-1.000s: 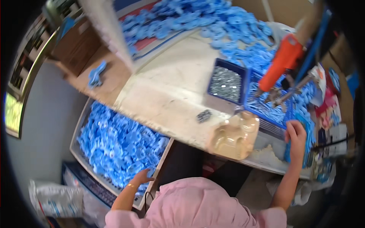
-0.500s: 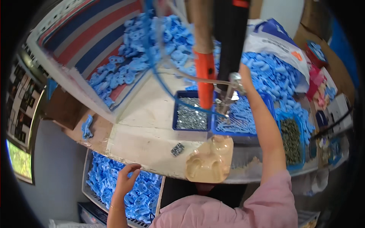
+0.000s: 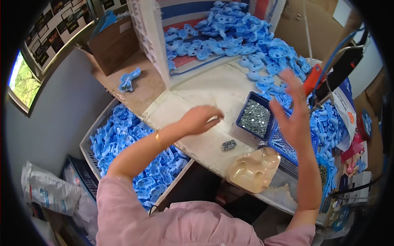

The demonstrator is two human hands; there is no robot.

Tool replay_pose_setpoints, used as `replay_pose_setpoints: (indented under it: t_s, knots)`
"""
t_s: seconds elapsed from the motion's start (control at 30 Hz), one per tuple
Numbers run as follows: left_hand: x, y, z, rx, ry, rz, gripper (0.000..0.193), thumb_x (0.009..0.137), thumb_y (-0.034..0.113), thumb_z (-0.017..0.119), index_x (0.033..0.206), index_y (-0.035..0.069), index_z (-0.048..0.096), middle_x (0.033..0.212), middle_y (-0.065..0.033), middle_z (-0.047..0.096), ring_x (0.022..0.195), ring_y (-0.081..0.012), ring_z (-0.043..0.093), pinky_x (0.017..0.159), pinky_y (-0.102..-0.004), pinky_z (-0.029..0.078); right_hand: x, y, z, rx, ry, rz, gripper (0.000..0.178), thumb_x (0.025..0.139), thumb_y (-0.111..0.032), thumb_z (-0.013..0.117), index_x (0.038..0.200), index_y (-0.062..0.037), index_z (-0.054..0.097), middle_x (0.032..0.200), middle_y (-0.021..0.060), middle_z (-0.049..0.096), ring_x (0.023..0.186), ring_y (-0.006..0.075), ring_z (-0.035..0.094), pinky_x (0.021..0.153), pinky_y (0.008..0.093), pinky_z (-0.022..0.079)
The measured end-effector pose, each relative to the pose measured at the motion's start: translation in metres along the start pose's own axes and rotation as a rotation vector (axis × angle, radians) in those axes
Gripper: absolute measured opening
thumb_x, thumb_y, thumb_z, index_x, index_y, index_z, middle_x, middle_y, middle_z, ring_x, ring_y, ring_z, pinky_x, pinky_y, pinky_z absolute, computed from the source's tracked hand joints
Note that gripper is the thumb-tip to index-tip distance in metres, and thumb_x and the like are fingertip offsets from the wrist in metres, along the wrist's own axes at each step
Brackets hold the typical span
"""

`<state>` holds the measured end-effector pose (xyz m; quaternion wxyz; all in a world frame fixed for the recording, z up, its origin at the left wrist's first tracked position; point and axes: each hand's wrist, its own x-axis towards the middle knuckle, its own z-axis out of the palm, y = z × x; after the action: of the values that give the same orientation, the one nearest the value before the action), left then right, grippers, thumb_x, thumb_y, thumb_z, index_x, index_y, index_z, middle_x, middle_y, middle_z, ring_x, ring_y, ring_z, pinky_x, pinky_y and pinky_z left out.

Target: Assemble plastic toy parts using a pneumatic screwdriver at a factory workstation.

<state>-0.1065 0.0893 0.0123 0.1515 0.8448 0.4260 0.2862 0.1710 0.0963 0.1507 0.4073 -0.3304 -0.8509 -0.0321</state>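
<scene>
My left hand (image 3: pixel 202 119) hovers over the white tabletop (image 3: pixel 184 99), left of a blue bin of small silvery metal parts (image 3: pixel 255 117). Its fingers are loosely bent, with a gap beside the thumb and nothing visible in it. My right hand (image 3: pixel 294 117) is raised with fingers spread, holding nothing, in front of a blue basket with thin light-blue pieces (image 3: pixel 283 144). A small cluster of metal parts (image 3: pixel 228 144) lies on the table near a tan moulded fixture (image 3: pixel 256 170) with rounded hollows.
Light-blue plastic shells (image 3: pixel 234 33) heap at the back in a striped-lined box. A crate of blue parts (image 3: pixel 119 135) stands below the table's left edge. A black-and-orange hanging tool (image 3: pixel 334 71) is at the right, by a white bag (image 3: pixel 344 110). One blue piece (image 3: pixel 129 79) lies far left.
The view has swung right and tilted. My left hand has come up from the table's front edge to above the tabletop. My right hand has drawn back from the hanging tool and blue heap.
</scene>
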Motion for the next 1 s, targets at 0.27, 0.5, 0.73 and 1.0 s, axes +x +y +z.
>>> replay_pose_setpoints:
  t_s: [0.27, 0.5, 0.73, 1.0]
  knots:
    - [0.125, -0.181, -0.020, 0.403, 0.279, -0.249, 0.041, 0.090, 0.037, 0.064, 0.117, 0.006, 0.064, 0.120, -0.0173, 0.063, 0.112, -0.0359, 0.058, 0.096, -0.0445, 0.047, 0.018, 0.033, 0.005, -0.307, 0.149, 0.234, 0.066, 0.089, -0.011, 0.067, 0.148, -0.0076, 0.037, 0.157, 0.0146, 0.031, 0.149, 0.0318, 0.020, 0.119, 0.0436, 0.019]
    - [0.280, -0.276, -0.033, 0.454, 0.173, -0.464, 0.060, 0.091, 0.052, 0.059, 0.132, 0.008, 0.058, 0.138, -0.0145, 0.053, 0.128, -0.0360, 0.046, 0.106, -0.0480, 0.040, -0.019, 0.052, -0.023, -0.372, 0.160, 0.328, 0.070, 0.091, -0.016, 0.063, 0.149, -0.0022, 0.027, 0.157, 0.0200, 0.024, 0.148, 0.0383, 0.019, 0.120, 0.0532, 0.018]
    - [0.347, -0.342, -0.025, 0.367, -0.270, -0.565, 0.075, 0.085, 0.052, 0.063, 0.147, 0.016, 0.046, 0.154, -0.0144, 0.039, 0.139, -0.0378, 0.038, 0.113, -0.0449, 0.034, -0.038, 0.075, -0.035, -0.502, 0.185, 0.504, 0.062, 0.094, -0.007, 0.051, 0.151, -0.0004, 0.027, 0.159, 0.0190, 0.026, 0.149, 0.0311, 0.022, 0.120, 0.0454, 0.018]
    - [0.378, -0.272, -0.045, 0.726, -0.789, -0.330, 0.042, 0.075, 0.034, 0.073, 0.109, 0.009, 0.074, 0.109, -0.0169, 0.070, 0.103, -0.0302, 0.067, 0.088, -0.0418, 0.053, -0.050, 0.085, -0.055, -0.561, 0.159, 0.447, 0.057, 0.098, -0.015, 0.050, 0.149, 0.0018, 0.030, 0.156, 0.0231, 0.032, 0.146, 0.0351, 0.028, 0.120, 0.0484, 0.022]
